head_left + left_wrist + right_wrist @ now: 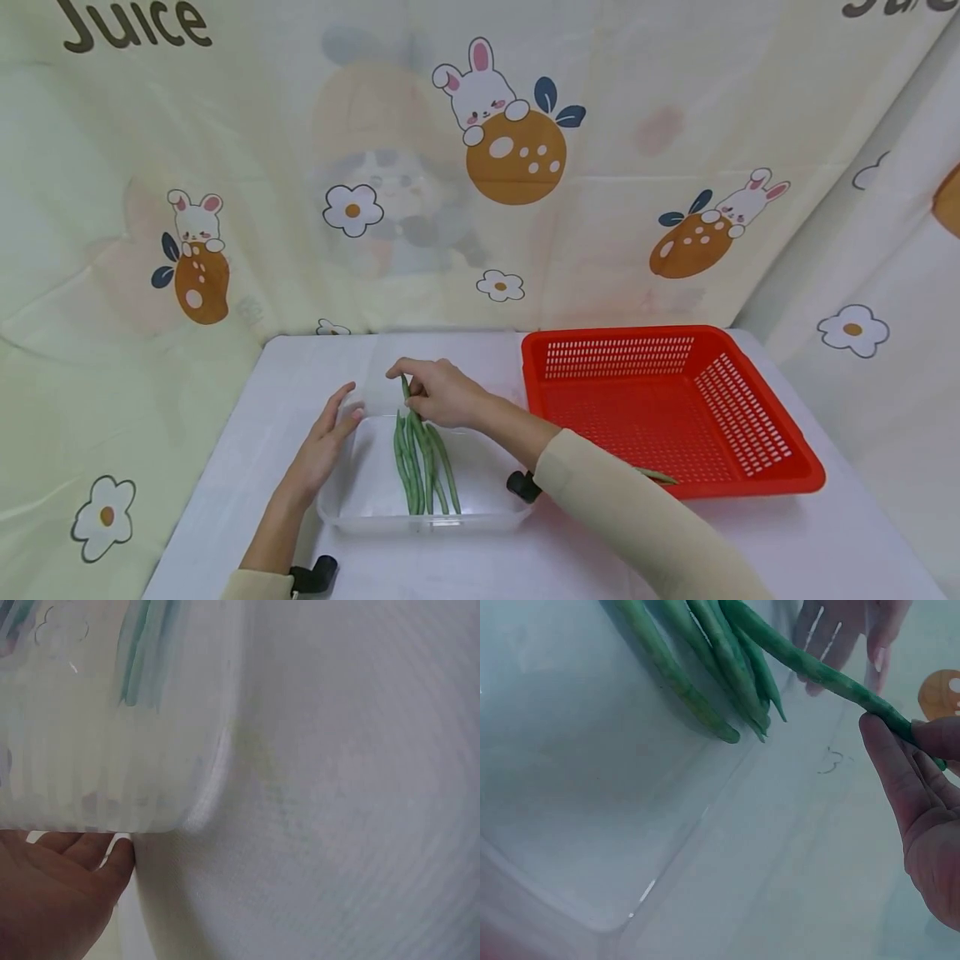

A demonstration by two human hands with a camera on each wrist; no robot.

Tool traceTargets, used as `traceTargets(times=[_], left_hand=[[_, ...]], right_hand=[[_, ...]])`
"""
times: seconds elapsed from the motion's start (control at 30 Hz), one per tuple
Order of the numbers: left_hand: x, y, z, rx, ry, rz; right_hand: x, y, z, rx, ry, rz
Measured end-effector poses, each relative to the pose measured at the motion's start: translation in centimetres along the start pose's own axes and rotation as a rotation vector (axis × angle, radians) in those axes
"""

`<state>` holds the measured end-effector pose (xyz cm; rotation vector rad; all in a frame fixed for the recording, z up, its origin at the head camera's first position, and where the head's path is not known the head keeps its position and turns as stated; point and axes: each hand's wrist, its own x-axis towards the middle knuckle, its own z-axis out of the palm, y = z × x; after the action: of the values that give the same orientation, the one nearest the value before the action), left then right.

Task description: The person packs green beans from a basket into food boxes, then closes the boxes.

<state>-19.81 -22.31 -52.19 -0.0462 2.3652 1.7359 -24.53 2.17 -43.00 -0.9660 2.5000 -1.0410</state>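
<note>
My right hand (447, 393) pinches one green bean (817, 675) near its end, between thumb and fingers, above the far side of a clear plastic box (375, 523). Several other green beans (426, 467) lie lengthwise in the middle of that box; in the right wrist view their tips (724, 731) point toward the box's edge. At the box's left side is my left hand (318, 450), fingers extended and thumb apart, holding nothing. From the left wrist view, the left hand (60, 896) is right by the box's outer wall (82, 772); contact is hard to tell.
A red slotted basket (750, 486) stands to the right of the box, with a green bean (657, 476) at its near edge, partly hidden by my right sleeve (622, 517). Behind the white table (300, 367) hangs a printed curtain (600, 250).
</note>
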Motion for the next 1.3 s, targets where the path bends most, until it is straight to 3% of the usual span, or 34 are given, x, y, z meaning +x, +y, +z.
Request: traceTargets(times=[0.37, 0.53, 0.7, 0.9, 1.13, 1.3], left_hand=[[0.0, 0.4, -0.1, 0.009, 0.006, 0.007], [0.1, 0.3, 0.0, 0.001, 0.008, 0.016], [0.1, 0.4, 0.0, 0.001, 0.013, 0.025], [0.0, 0.3, -0.1, 0.0, 0.013, 0.026], [-0.1, 0.0, 0.2, -0.012, 0.004, 0.027], [-0.1, 0.1, 0.2, 0.001, 0.007, 0.023]], right_hand=[[0.6, 1.0, 1.6, 0.0, -0.026, 0.063], [0.3, 1.3, 2.3, 0.02, -0.114, 0.163], [0.0, 1.3, 2.7, -0.027, -0.173, 0.218], [-0.1, 0.9, 2.8, -0.078, -0.18, 0.242], [-0.2, 0.7, 2.9, -0.242, -0.161, 0.273], [-0.3, 0.6, 2.7, -0.257, -0.161, 0.298]])
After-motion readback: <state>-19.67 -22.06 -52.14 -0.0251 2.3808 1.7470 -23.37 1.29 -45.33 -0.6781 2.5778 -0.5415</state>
